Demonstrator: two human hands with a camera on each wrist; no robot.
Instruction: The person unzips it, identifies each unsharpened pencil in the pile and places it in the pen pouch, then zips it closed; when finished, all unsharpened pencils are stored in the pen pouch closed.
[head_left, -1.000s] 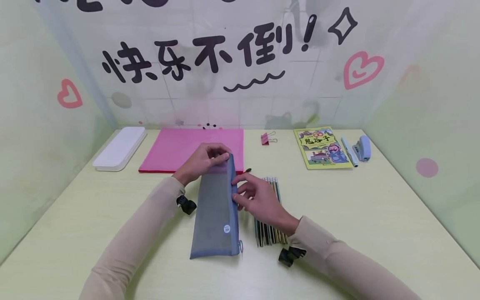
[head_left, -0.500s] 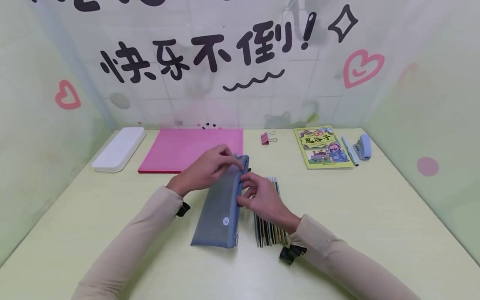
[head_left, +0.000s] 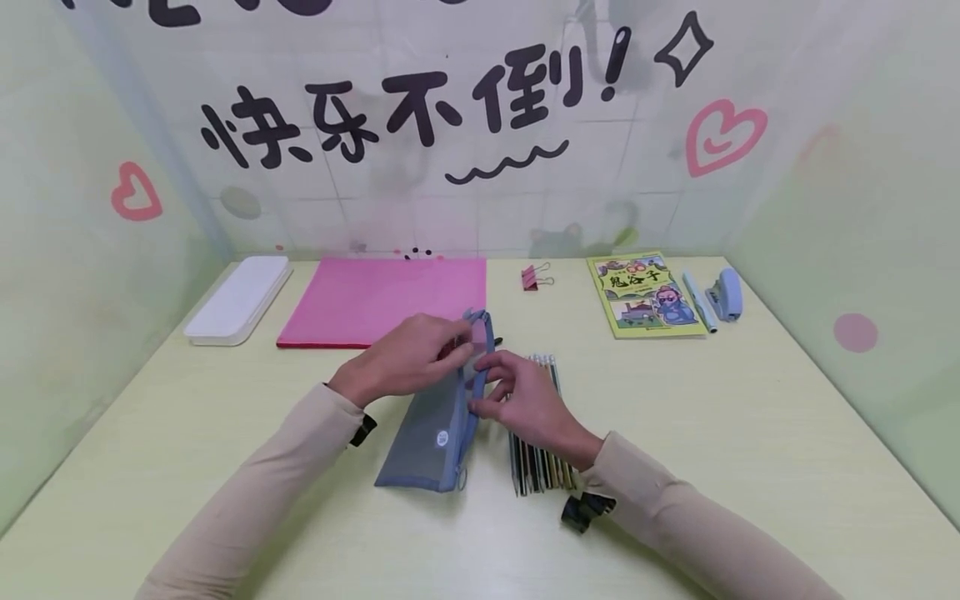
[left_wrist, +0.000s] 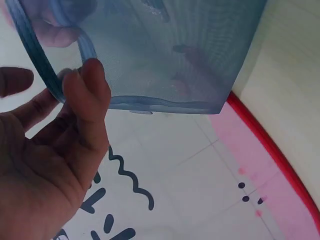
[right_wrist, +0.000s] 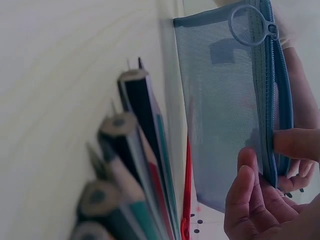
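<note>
A blue mesh zip pouch (head_left: 416, 454) stands on its long side between the two hands in the head view. Its zip is parted at the far end, and a ring pull (right_wrist: 247, 25) sits at the other end in the right wrist view. My left hand (head_left: 408, 354) pinches the left edge of the mouth near the far corner. My right hand (head_left: 528, 408) pinches the opposite zip edge with thumb and fingers. Beside the pouch, partly under the right hand, several pencils (head_left: 534, 471) lie in a row on the table.
Behind the hands lies a pink folder (head_left: 375, 300), with a white case (head_left: 240, 300) to its left. Toward the back right are a pink binder clip (head_left: 532, 278), a yellow booklet (head_left: 645, 300), a light blue pen (head_left: 700, 302) and a blue stapler (head_left: 726, 296).
The left hand has shifted from the pouch's far top corner down to its mouth edge. The mouth has parted, and the pouch's near end has swung left and away. The right hand has barely moved.
</note>
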